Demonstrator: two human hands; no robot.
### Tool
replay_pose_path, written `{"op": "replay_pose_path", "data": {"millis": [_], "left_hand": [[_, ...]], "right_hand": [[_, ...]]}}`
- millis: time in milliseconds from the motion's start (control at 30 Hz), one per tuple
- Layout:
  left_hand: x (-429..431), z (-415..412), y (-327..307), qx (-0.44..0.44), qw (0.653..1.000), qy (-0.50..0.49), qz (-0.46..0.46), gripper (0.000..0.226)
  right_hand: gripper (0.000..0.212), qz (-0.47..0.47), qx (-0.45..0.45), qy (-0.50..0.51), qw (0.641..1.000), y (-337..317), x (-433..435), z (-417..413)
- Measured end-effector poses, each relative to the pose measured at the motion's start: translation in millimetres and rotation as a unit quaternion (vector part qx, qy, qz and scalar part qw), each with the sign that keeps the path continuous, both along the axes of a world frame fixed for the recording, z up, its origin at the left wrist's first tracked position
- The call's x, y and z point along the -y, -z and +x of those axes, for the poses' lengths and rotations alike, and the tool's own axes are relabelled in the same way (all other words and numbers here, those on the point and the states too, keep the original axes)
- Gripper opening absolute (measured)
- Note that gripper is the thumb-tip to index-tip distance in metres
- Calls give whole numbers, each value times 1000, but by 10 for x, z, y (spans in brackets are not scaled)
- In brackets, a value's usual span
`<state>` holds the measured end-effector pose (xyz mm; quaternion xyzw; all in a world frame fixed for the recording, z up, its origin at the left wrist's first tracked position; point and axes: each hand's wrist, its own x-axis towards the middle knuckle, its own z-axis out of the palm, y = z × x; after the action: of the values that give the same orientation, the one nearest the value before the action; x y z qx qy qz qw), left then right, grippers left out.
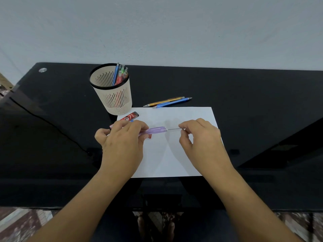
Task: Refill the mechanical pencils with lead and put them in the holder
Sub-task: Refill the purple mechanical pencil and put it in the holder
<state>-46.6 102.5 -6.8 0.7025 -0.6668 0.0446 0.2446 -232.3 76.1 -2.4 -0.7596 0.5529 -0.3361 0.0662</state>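
My left hand [123,137] grips a purple mechanical pencil [156,130] held level above a white sheet of paper [174,154]. My right hand [199,135] pinches a thin lead [173,129] whose left end meets the pencil's open end. A beige slotted holder [113,95] with a black rim stands at the back left, with several pencils [120,75] upright inside. An orange pencil [164,101] and a blue pencil [173,102] lie side by side behind the paper. A red lead case [130,117] lies by the holder's base, partly hidden by my left hand.
Everything sits on a glossy black glass table [52,119] against a pale wall. A black cable [49,123] runs across the table's left part. A metal stud [42,70] sits at the far left corner. Patterned floor and my feet show below the near edge.
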Motion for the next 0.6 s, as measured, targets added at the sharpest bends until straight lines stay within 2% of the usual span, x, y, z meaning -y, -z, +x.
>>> {"op": "replay_pose_path", "data": {"millis": [267,600], "left_hand": [[5,-7,-7,3,1000,5,-3,20],[0,-25,-27,11,1000,13,-21,23]], "right_hand": [[13,42,38,-20,998,-28,-25,-5],[9,43,61,-34,997,-42,-50,-31]]}}
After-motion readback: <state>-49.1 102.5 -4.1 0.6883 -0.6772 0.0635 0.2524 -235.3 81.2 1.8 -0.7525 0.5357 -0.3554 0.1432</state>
